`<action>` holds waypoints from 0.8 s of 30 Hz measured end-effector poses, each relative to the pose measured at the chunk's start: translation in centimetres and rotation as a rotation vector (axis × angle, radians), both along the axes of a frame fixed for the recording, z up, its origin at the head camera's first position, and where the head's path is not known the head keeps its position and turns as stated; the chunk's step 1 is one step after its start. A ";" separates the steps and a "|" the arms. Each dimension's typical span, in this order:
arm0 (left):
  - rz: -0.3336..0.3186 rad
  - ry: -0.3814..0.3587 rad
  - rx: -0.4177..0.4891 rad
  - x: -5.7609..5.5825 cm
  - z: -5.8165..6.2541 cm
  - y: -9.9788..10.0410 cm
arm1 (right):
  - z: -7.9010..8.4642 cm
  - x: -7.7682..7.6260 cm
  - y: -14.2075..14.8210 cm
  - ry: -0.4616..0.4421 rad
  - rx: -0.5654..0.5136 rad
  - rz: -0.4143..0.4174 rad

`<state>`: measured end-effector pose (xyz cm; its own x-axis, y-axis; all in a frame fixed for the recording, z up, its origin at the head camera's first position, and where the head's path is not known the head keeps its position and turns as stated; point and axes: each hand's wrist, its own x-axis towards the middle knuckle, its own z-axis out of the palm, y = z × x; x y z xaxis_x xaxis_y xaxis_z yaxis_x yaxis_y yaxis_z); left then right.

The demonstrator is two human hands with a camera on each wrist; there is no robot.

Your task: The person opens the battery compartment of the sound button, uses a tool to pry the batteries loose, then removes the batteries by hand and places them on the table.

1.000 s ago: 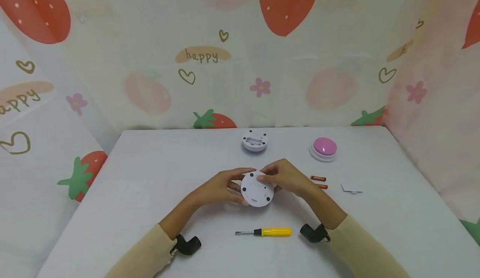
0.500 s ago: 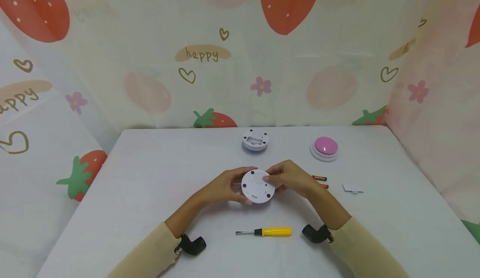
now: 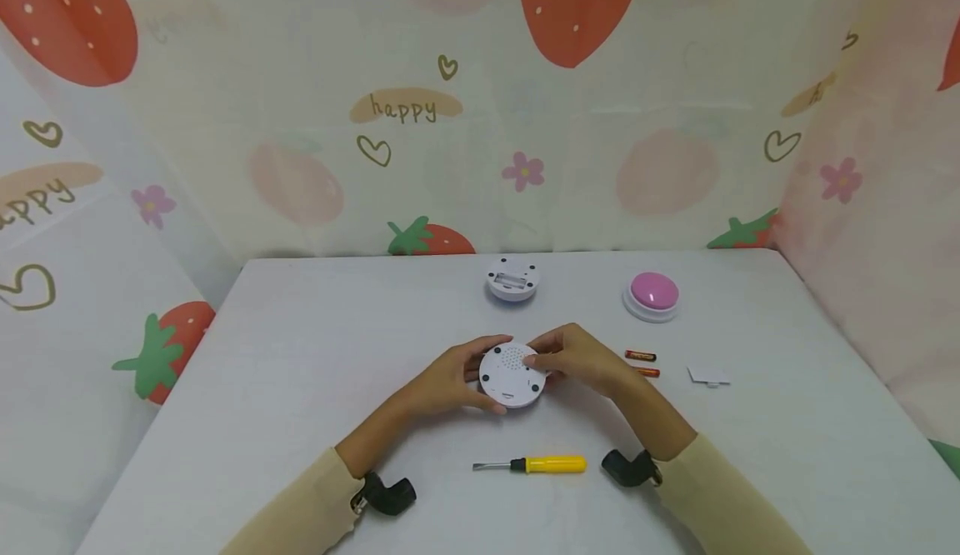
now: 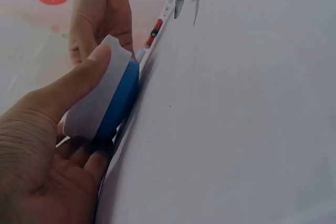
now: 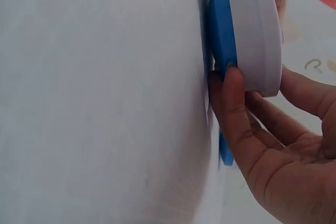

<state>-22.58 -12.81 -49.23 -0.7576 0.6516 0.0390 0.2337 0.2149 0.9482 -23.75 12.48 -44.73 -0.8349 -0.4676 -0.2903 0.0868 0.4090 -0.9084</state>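
A round push button [image 3: 508,384] with a white base and a blue dome [image 5: 220,22] is held upside down in the middle of the head view. Its white underside, with speaker holes and dark round feet, faces up. My left hand [image 3: 450,378] grips it by the left rim, thumb [image 4: 86,80] on the white base and fingers beneath. On the right side, my right hand [image 3: 581,359] pinches it, the thumb by the speaker holes. In the right wrist view, fingertips [image 5: 233,85] of that hand press against the blue dome. Close under the dome lies the white tabletop.
A yellow-handled screwdriver [image 3: 551,464] lies in front of both hands. Behind stands another upturned button [image 3: 512,282] with its battery slot bare. To the right are a pink-domed button [image 3: 653,292], two batteries [image 3: 641,356] and a small white cover [image 3: 708,376].
The held button has turned slightly counterclockwise and tilted a little between my hands. My right thumb has slid outward across its underside; both hands keep their hold.
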 end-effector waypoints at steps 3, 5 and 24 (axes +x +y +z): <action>0.021 0.006 -0.017 0.1 -0.1 0.1 | 0.0 0.1 0.1 0.005 -0.001 -0.015; 0.033 0.008 -0.030 0.2 -0.2 0.1 | 0.0 0.1 0.1 0.016 -0.003 -0.018; 0.034 0.053 -0.040 0.6 -0.4 0.1 | 1.9 2.6 -1.1 0.524 0.205 0.039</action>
<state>-21.95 -12.76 -49.59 -0.7767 0.6276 0.0537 0.2750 0.2610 0.9253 -21.18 11.37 -42.87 -0.8752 -0.4786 0.0708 -0.3735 0.5755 -0.7275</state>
